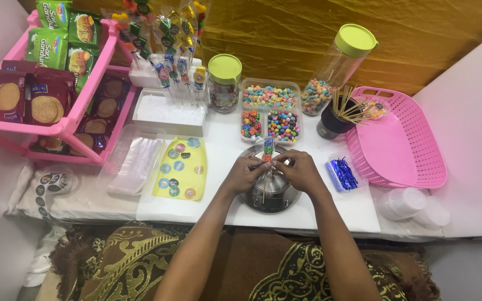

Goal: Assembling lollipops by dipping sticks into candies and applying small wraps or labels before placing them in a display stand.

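Pinching a thin wooden skewer threaded with small coloured candies [266, 159] above a round metal bowl [270, 194] on the white worktop [224, 153], the left hand [245, 174] and right hand [299, 170] clamp their grip on this light, probably brittle stick, best held by its bare wood.

Up on the pink rack's top tier at far left, green snack packets [57, 33] stand crowded together, each showing a round biscuit picture. Just below them, dark maroon biscuit packets [32, 95] lean forward, tan rounds on their fronts. More of the maroon kind [99, 111] lie on the lower shelf, partly hidden. On the white table, a yellow sticker sheet [181, 168] lies flat, dotted with small round labels in blue and pink. At the left edge, what looks like a clear strip of dark round stickers [48, 187].
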